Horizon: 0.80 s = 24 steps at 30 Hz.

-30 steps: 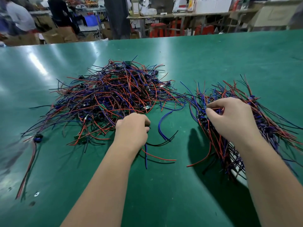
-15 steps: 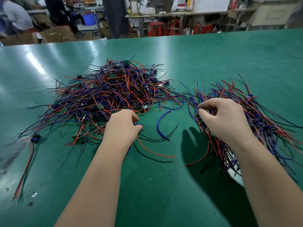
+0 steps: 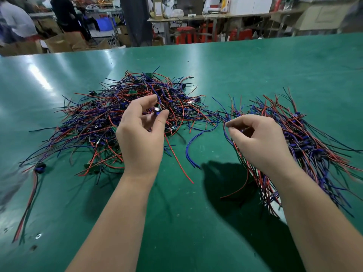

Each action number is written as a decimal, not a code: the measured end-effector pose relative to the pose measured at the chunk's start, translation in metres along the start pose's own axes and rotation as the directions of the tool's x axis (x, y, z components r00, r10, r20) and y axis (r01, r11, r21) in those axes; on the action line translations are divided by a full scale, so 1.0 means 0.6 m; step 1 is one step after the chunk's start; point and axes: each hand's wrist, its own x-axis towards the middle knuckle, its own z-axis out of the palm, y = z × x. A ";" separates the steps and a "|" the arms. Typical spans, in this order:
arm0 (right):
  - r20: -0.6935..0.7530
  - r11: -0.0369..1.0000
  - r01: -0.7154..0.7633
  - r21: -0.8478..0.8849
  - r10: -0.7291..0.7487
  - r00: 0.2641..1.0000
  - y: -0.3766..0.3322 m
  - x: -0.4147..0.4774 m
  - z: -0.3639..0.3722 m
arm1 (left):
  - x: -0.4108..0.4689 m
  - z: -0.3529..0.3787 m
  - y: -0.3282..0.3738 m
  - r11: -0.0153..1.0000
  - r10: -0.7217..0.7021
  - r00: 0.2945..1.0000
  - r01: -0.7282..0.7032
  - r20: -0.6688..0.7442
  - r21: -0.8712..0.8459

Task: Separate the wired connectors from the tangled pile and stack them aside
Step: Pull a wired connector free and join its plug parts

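A tangled pile (image 3: 110, 122) of red, blue and black wired connectors covers the left-centre of the green table (image 3: 255, 71). My left hand (image 3: 140, 138) is raised over its right side and pinches one small blue connector (image 3: 157, 110) between thumb and fingers, with its red wire (image 3: 177, 160) trailing down toward me. A sorted stack (image 3: 306, 146) of aligned connectors lies on the right. My right hand (image 3: 259, 142) rests on the stack's left edge, its fingers curled and its thumb and forefinger pinching wires there.
One stray connector (image 3: 40, 167) with long red and black wires lies at the far left. A loose blue wire (image 3: 191, 148) curves between the two heaps. A screw or washer (image 3: 38, 235) sits near the front left. Benches, boxes and people stand beyond the table's far edge.
My left hand has risen from the pile's near edge and moved forward, lifting a connector whose red wire now hangs from it. The right hand stayed on the stack.
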 end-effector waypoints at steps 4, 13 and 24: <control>0.008 1.000 -0.020 0.017 0.020 1.000 0.001 0.001 0.001 | -0.010 0.016 0.015 0.937 -0.113 0.991 0.132 0.077 -0.324; 0.409 0.637 -0.414 0.651 0.166 0.898 -0.026 -0.004 0.011 | -0.034 0.037 0.035 0.550 -0.280 0.760 0.628 0.587 -0.551; 0.470 0.543 -0.506 0.671 0.217 0.856 -0.020 -0.002 0.013 | -0.060 0.044 0.040 0.821 -0.147 0.781 0.438 0.607 -0.366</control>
